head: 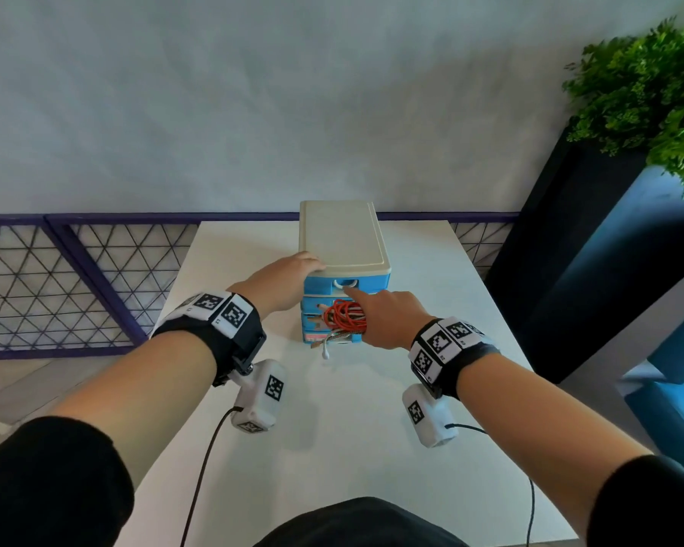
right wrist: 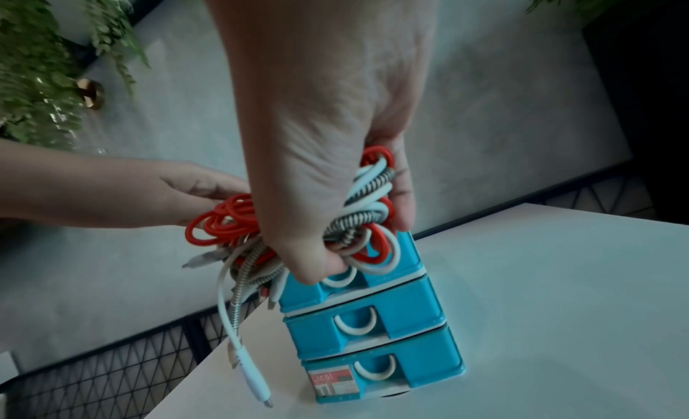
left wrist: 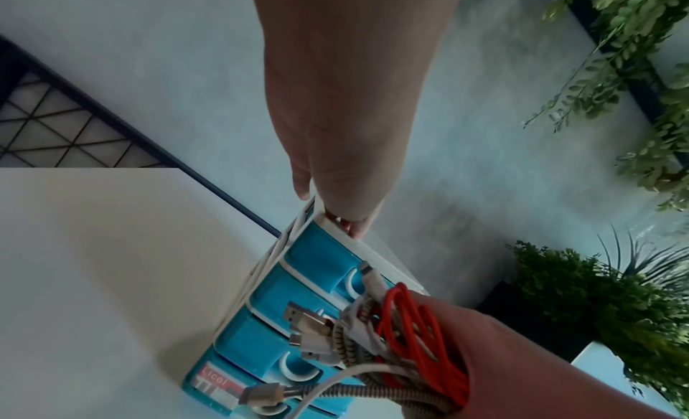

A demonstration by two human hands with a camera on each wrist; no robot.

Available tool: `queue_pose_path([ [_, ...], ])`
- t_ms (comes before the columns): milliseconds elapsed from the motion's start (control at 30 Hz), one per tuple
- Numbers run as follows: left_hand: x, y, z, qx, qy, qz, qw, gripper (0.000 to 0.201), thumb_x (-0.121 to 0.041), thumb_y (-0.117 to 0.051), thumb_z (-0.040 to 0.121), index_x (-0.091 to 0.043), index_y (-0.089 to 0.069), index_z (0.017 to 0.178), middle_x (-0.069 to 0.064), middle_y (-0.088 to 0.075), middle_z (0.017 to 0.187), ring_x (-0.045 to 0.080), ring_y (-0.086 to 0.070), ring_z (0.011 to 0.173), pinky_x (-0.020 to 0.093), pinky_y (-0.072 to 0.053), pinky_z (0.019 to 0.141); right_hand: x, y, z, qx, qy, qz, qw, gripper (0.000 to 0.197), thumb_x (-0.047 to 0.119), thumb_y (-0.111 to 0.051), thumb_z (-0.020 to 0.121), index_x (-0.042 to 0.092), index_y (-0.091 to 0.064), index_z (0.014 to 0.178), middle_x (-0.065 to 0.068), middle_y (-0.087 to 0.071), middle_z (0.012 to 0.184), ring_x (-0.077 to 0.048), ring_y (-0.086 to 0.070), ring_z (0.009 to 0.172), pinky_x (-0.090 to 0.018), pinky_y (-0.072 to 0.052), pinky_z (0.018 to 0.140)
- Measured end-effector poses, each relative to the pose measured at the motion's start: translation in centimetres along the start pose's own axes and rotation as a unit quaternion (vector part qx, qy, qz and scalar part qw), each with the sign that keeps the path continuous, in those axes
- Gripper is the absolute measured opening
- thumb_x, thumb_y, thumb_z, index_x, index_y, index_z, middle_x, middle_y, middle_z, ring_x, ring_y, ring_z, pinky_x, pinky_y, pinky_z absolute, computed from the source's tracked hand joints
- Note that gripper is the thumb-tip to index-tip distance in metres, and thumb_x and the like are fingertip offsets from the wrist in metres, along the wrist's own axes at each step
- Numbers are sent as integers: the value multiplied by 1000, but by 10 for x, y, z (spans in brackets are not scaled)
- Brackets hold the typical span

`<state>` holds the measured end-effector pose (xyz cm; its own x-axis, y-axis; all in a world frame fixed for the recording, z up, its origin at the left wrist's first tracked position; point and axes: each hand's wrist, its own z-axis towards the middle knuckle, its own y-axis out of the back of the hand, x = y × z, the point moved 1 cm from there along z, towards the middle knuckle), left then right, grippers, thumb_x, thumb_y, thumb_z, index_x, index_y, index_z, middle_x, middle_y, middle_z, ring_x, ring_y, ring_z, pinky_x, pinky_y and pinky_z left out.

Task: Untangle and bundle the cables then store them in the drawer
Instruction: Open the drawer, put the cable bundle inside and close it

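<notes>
Looking down from the head view: left hand laid on the near-left corner of the drawer unit, fingers fairly straight over the cream lid, presumably to brace the unit against a pull; right hand clutching the cable bundle in front of the blue drawers while its index finger reaches into the handle of the top drawer, shut as yet; unit standing toward the far edge of the white table. Turning to the left wrist view: fingertips resting on the lid's rim, thumb down the side; bundle held close against the drawer fronts, so storing likely waits only on the drawer being opened. Counting here: four blue drawers, each with a white curved handle; three kinds of cable, one red, one white, one striped braided, with several plugs poking out and the exact cable count not clear. Closing with the right wrist view: fingers and thumb curled tight round the coils, one white end dangling loose beside the unit, a snag risk at the drawer mouth.
</notes>
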<state>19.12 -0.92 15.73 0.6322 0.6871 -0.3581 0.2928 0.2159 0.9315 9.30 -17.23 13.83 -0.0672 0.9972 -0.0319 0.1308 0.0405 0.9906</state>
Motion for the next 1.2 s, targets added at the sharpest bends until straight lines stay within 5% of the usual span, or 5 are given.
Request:
queue_pose_path([
  [267,9,2,11,29,-3,28,999,64,19,-36,77,-11,-52,131,6,-49,134,26,-49,120,43,-41,101,-2,6,16,31,-9,29,999,62,26,-57,82,25,-34,139,-4,-65,108,-25,-63,89,-32,-45,69],
  [600,13,4,24,-39,0,43,998,20,-15,-62,87,-15,-66,106,2,-59,109,23,-56,100,42,-47,88,-3,35,-1,147,41,88,984,36,25,-67,77,25,-54,111,1,-63,97,-16,-56,77,-25,-42,64],
  [767,10,3,22,0,-10,67,998,52,-31,-83,66,-16,-57,110,-3,-51,109,17,-51,98,38,-48,82,-11,49,-12,200,38,136,970,18,17,-65,78,20,-55,93,2,-59,75,-13,-53,59,-21,-44,56],
  [933,4,-1,24,28,-19,89,995,65,-36,-86,57,-14,-47,104,-1,-42,102,22,-48,97,39,-48,80,-30,83,-15,186,5,209,960,18,14,-65,80,19,-59,96,-1,-64,82,-13,-59,65,-24,-53,64],
  [1200,5,-2,16,178,25,153,972,123,-78,-73,31,-21,-23,127,0,-23,130,24,-23,126,52,-36,103,-29,83,-5,82,-113,164,977,20,22,-62,76,11,-57,92,-6,-66,76,-17,-62,54,-25,-52,50],
])
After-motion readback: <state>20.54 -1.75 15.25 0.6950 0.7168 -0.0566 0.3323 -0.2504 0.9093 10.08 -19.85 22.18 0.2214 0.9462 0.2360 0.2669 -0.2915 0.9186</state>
